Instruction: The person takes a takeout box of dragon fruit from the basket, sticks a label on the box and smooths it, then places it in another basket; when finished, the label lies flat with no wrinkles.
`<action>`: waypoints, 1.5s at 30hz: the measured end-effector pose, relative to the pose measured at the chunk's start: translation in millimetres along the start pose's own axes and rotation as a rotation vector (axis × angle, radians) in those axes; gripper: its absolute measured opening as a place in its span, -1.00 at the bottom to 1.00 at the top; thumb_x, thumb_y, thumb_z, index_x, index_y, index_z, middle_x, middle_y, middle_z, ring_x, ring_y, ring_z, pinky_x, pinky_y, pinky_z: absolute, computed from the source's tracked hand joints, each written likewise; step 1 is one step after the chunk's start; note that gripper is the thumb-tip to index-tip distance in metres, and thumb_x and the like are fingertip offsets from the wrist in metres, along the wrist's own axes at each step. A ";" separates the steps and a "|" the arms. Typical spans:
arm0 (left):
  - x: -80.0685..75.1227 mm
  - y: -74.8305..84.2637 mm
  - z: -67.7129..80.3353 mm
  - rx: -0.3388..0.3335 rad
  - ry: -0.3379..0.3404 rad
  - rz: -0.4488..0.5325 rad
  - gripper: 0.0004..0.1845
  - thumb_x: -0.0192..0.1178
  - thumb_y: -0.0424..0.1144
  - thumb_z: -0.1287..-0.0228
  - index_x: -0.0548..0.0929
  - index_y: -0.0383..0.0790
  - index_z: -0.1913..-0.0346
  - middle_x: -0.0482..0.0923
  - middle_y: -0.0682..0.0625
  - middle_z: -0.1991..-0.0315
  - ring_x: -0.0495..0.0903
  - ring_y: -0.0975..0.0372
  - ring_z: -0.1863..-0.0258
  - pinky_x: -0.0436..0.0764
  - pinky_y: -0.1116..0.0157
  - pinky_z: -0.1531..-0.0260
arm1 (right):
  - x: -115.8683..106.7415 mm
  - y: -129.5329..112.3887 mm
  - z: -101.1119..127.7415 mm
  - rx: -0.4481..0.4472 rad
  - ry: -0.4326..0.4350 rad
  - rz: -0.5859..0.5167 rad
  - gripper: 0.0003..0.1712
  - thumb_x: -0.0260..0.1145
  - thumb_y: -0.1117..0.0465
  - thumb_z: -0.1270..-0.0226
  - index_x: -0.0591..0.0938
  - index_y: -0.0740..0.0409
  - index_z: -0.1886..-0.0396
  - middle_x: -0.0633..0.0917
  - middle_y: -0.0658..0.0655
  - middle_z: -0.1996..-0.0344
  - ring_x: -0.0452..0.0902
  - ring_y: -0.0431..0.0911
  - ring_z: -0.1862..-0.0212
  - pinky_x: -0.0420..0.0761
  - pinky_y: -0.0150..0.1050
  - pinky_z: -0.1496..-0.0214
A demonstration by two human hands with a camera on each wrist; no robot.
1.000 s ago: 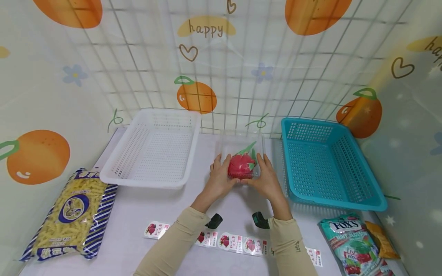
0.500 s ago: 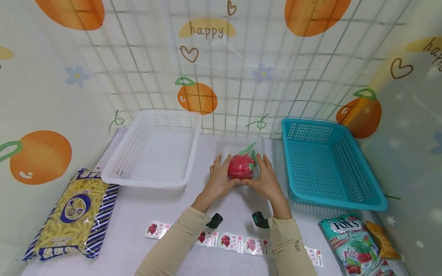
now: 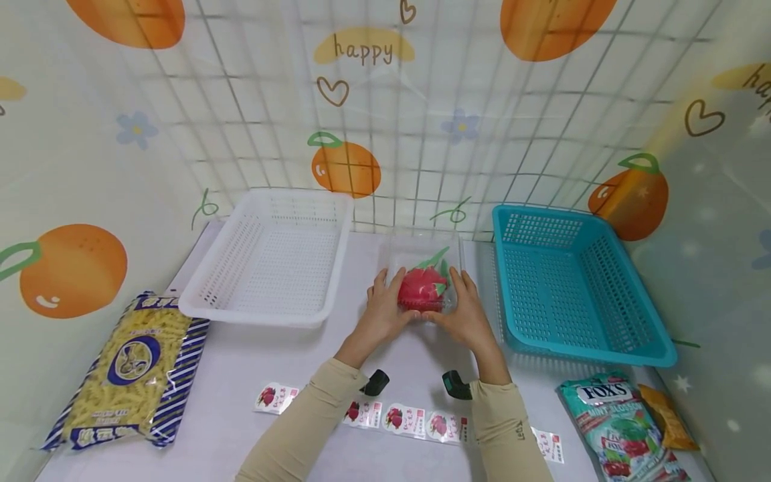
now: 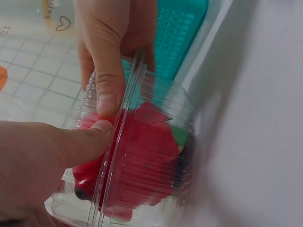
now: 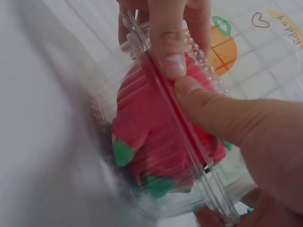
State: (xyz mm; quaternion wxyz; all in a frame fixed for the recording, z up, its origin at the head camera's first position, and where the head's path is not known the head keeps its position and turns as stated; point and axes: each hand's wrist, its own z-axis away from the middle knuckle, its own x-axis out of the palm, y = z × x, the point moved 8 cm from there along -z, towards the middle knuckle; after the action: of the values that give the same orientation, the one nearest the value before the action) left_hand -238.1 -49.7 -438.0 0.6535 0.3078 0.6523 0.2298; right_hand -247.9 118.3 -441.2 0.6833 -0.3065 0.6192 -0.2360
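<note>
A clear plastic clamshell box point(image 3: 421, 244) stands on the table between the two baskets, with a red dragon fruit point(image 3: 421, 288) with green tips inside. My left hand point(image 3: 383, 306) grips its left side, and my right hand point(image 3: 460, 309) grips the right side. Both thumbs meet at the front, pressing on the box rim point(image 4: 112, 156) in the left wrist view. From the right wrist view, the lid lies on the base along the front rim point(image 5: 184, 137). Some fingers are hidden behind the box.
A white basket point(image 3: 271, 318) stands at left, a teal basket point(image 3: 590, 355) at right. A pasta bag point(image 3: 129, 368) lies front left; a FOX'S candy bag point(image 3: 620, 428) and an orange packet point(image 3: 665, 418) lie front right. Dragon fruit stickers point(image 3: 402, 420) run along the front, partly under the arms.
Both hands keep their place on the box. The front edge of the lid seems slightly lower; otherwise only the head view shifts a little.
</note>
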 end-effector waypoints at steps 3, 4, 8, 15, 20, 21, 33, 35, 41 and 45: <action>0.7 0.2 0.2 0.001 -0.003 0.000 -0.04 0.49 -0.14 -0.20 0.20 -0.09 -0.60 -0.01 -0.33 -0.58 0.20 -0.25 -0.44 0.47 -0.26 -0.23 | -1.1 4.0 0.7 -0.014 -0.005 -0.008 0.28 0.58 -0.05 -0.16 -0.02 0.05 -0.68 -0.09 0.37 -0.64 -0.02 0.43 -0.59 0.27 0.41 -0.43; 1.2 0.0 0.1 0.000 -0.006 -0.003 -0.04 0.49 -0.13 -0.20 0.20 -0.07 -0.60 -0.01 -0.32 -0.59 0.20 -0.25 -0.45 0.47 -0.26 -0.23 | -1.9 5.2 1.0 -0.018 -0.004 -0.013 0.27 0.58 -0.06 -0.17 -0.02 0.05 -0.68 -0.09 0.36 -0.64 -0.02 0.42 -0.59 0.27 0.41 -0.43; 2.3 0.4 -0.4 0.015 -0.007 -0.018 -0.04 0.48 -0.09 -0.21 0.20 -0.06 -0.60 0.01 -0.31 -0.58 0.19 -0.24 -0.45 0.45 -0.26 -0.24 | -5.7 7.1 3.1 -0.044 -0.003 -0.021 0.23 0.56 -0.05 -0.20 0.01 0.07 -0.67 -0.06 0.37 -0.64 0.07 0.43 -0.56 0.34 0.41 -0.39; 0.2 3.6 0.9 0.045 0.005 -0.033 -0.08 0.46 -0.08 -0.22 0.23 -0.11 -0.58 0.04 -0.33 -0.56 0.07 -0.21 -0.51 0.36 -0.29 -0.28 | -12.8 6.1 10.5 -0.052 0.001 -0.008 0.15 0.52 0.01 -0.25 0.05 0.09 -0.66 0.04 0.37 -0.62 0.14 0.41 -0.54 0.36 0.40 -0.39; -5.6 4.8 9.0 0.049 0.027 -0.013 -0.09 0.43 -0.09 -0.24 0.22 -0.14 -0.58 -0.01 -0.32 -0.58 -0.03 -0.18 -0.56 0.30 -0.29 -0.31 | -17.8 1.7 24.1 -0.049 0.008 0.024 0.13 0.53 0.03 -0.25 0.08 0.09 -0.66 0.14 0.33 -0.60 0.11 0.35 -0.57 0.31 0.40 -0.42; -7.2 5.5 11.6 0.055 0.034 -0.010 -0.08 0.43 -0.10 -0.24 0.22 -0.15 -0.58 -0.02 -0.32 -0.58 -0.04 -0.17 -0.57 0.29 -0.29 -0.32 | -19.1 0.8 27.5 -0.054 0.012 0.033 0.13 0.53 0.03 -0.24 0.09 0.10 -0.65 0.17 0.33 -0.59 0.13 0.35 -0.57 0.32 0.39 -0.42; -22.2 36.4 51.6 0.232 0.038 0.022 -0.14 0.43 -0.19 -0.27 0.24 -0.16 -0.56 0.15 -0.20 -0.51 0.17 -0.09 -0.49 0.44 -0.09 -0.36 | -51.8 -0.1 76.7 -0.084 0.052 -0.032 -0.06 0.51 0.16 -0.27 0.27 0.26 -0.56 0.36 0.36 -0.50 0.34 0.31 -0.47 0.47 0.18 -0.37; -22.3 41.2 57.8 0.248 0.010 0.040 -0.17 0.42 -0.20 -0.29 0.27 -0.17 -0.55 0.20 -0.18 -0.48 0.21 -0.06 -0.47 0.49 -0.05 -0.33 | -57.9 2.4 86.2 -0.084 0.071 -0.032 -0.12 0.51 0.17 -0.28 0.33 0.26 -0.52 0.42 0.34 -0.46 0.39 0.29 -0.44 0.49 0.13 -0.36; -21.1 56.7 75.1 0.322 -0.047 0.069 -0.30 0.41 -0.21 -0.30 0.39 -0.20 -0.46 0.38 -0.14 -0.33 0.36 -0.01 -0.34 0.52 0.03 -0.30 | -72.1 14.6 117.4 -0.068 0.142 -0.003 -0.27 0.51 0.16 -0.27 0.50 0.20 -0.41 0.60 0.27 -0.32 0.58 0.22 -0.30 0.60 0.08 -0.24; -12.5 62.5 85.2 0.372 -0.106 0.033 -0.37 0.40 -0.19 -0.32 0.45 -0.22 -0.40 0.46 -0.10 -0.26 0.43 0.05 -0.30 0.52 0.09 -0.30 | -79.9 24.2 136.0 -0.030 0.168 0.021 -0.33 0.51 0.15 -0.29 0.55 0.16 -0.37 0.65 0.23 -0.27 0.63 0.18 -0.25 0.62 0.08 -0.20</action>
State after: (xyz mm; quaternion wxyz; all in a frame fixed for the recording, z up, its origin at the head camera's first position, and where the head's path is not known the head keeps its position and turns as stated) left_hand -147.6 -23.2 -388.7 0.6150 0.4457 0.6429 0.0990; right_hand -124.3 208.6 -396.2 0.6267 -0.2893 0.6810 -0.2443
